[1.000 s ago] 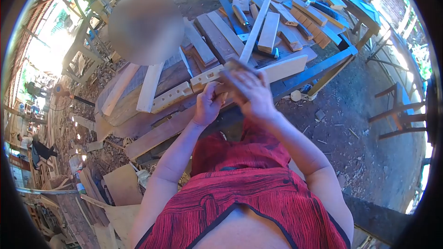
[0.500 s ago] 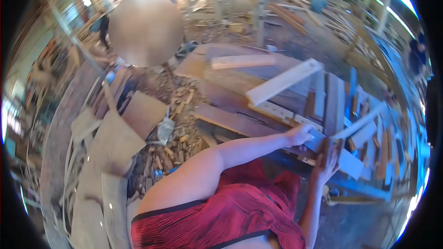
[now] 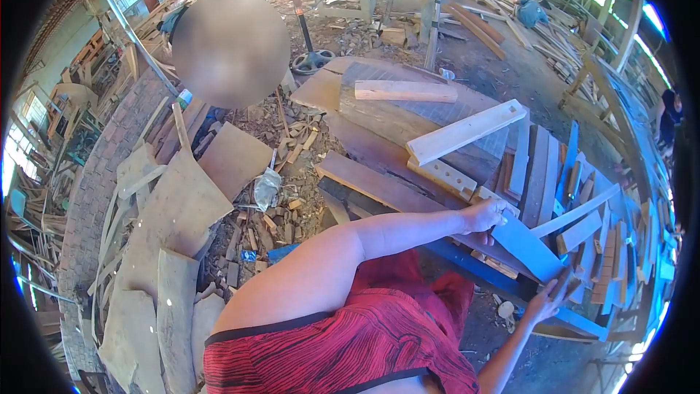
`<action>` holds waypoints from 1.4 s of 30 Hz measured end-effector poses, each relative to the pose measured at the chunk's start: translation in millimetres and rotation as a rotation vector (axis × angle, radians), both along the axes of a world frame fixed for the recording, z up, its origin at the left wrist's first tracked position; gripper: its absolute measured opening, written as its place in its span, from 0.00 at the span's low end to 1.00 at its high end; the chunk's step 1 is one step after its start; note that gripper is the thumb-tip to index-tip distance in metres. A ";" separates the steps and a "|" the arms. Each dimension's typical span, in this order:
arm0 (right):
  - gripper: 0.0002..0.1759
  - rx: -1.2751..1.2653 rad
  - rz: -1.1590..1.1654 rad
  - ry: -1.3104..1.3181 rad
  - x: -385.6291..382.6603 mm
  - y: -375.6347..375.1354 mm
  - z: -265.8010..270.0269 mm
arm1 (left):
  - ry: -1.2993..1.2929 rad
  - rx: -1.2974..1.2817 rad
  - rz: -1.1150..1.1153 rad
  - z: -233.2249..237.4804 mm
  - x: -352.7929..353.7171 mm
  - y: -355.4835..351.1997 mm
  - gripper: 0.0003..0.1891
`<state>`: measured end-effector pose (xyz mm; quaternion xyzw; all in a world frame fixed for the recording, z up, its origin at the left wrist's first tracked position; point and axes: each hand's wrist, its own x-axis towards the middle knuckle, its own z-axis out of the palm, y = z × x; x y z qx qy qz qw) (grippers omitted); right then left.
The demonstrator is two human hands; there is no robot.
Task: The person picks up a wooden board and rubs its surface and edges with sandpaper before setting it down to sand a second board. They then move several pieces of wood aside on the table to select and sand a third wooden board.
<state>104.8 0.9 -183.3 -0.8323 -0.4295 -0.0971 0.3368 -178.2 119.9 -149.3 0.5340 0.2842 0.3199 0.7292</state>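
Observation:
My left hand is closed on the upper end of a flat blue-grey board, which slants down to the right across the workbench. My right hand grips a brown wooden block at the board's lower end; its underside is hidden. Just beyond my left hand lies a pale wooden piece with round holes. A light plank rests slantwise behind it, and a shorter wooden bar lies farther back.
Many wood strips are stacked at the right. Wood scraps and a clear plastic bag litter the ground beside large curved sheets on the left. A person is at the far right; another is partly hidden by a blur.
My right hand has moved down and right along the board with the wooden block, away from my left hand. My left hand stays on the upper end. The view has shifted slightly.

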 end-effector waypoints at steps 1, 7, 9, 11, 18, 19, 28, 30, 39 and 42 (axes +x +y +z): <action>0.27 0.091 0.167 -0.101 -14.4 5.0 -7.6 | 0.002 0.001 0.000 0.3 -0.3 0.5 0.17; 0.32 -0.032 0.714 -0.202 -148.3 -9.8 22.7 | 0.019 -0.077 0.053 -0.3 0.6 -0.2 0.17; 0.33 -0.082 0.709 -0.196 -133.7 -10.4 25.0 | 0.090 0.039 0.067 -1.0 1.7 0.5 0.16; 0.31 -0.081 0.629 -0.152 -107.2 -10.4 31.4 | 0.093 0.033 0.062 -1.3 2.4 -0.4 0.16; 0.25 -0.150 -0.022 0.236 18.1 -7.4 22.8 | 0.085 0.011 0.062 4.1 2.0 -3.6 0.14; 0.25 -0.150 -0.039 0.122 16.0 -5.1 17.1 | 0.085 0.012 0.058 4.6 1.9 -4.3 0.14; 0.30 -0.093 0.652 -0.209 -133.5 -3.4 38.0 | 0.105 0.048 0.091 7.0 1.8 -6.4 0.14; 0.30 -0.162 0.730 -0.157 -125.9 -5.6 45.1 | 0.096 0.029 0.090 6.8 1.0 -6.6 0.14; 0.28 0.076 0.151 0.015 38.8 -1.9 8.2 | 0.075 0.009 0.069 3.8 2.6 -4.7 0.14; 0.28 0.180 0.371 -0.048 -8.0 5.0 17.6 | 0.097 0.024 0.083 6.8 2.3 -6.5 0.14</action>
